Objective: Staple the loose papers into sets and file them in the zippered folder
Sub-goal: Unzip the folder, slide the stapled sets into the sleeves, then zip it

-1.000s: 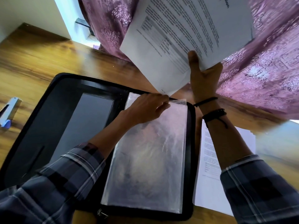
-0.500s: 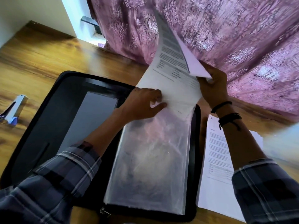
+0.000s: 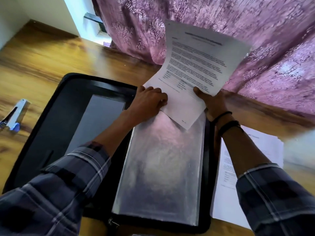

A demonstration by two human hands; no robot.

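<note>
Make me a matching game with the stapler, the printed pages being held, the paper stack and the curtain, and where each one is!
1 stapler
2 printed pages
3 paper stack
4 curtain

a on the table, right of the zippered folder
b hanging behind the table
c gripped by the right hand
d on the table, left of the zippered folder

Pairs: 1-d, 2-c, 3-a, 4-b
</note>
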